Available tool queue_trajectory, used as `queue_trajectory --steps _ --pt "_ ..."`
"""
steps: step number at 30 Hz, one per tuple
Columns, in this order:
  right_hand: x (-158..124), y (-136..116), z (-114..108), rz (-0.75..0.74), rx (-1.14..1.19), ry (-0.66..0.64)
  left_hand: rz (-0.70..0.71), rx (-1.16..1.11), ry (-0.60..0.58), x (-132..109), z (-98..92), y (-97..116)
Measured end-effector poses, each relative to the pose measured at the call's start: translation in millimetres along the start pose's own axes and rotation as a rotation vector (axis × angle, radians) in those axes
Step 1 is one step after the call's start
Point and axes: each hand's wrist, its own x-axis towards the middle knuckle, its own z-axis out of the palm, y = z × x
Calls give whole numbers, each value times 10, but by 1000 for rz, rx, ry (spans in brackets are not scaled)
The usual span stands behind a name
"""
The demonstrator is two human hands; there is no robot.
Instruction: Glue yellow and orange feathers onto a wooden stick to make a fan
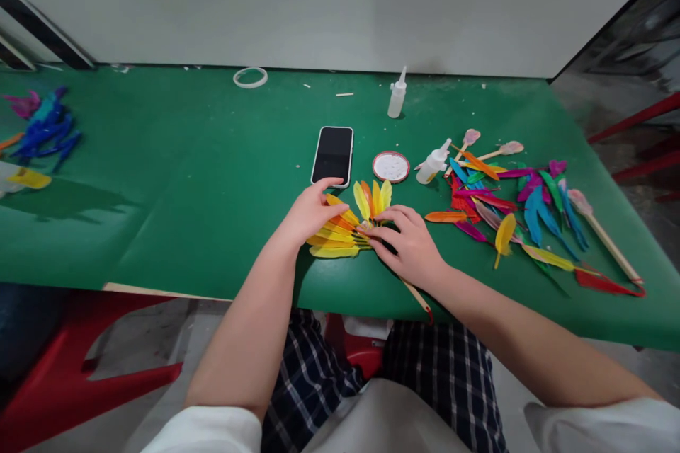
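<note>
On the green table lies a feather fan, its yellow and orange feathers spread around the top of a wooden stick with a red cord at its end. My left hand rests over the left feathers, thumb and forefinger apart. From the right, my right hand has its fingers bent onto the feather bases at the fan's middle; they hide part of it and the upper stick. Just beyond the fan are a phone with a dark screen and a round white lid with a red rim.
Two glue bottles stand behind, one upright, one tilted. Loose coloured feathers and sticks with pinkish round heads cover the right side. Blue feathers lie far left. A tape ring sits near the grey wall.
</note>
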Motion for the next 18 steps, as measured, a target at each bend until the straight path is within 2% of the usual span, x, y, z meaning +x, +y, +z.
queue_trajectory --steps 9,15,18 --pt "0 -6 2 -8 -29 -4 1 -23 -75 -31 -56 1" --pt "-3 3 -5 -27 -23 -18 13 26 -59 -40 -68 -13" --pt "-12 19 -66 17 16 -54 14 22 -88 -44 -90 -30"
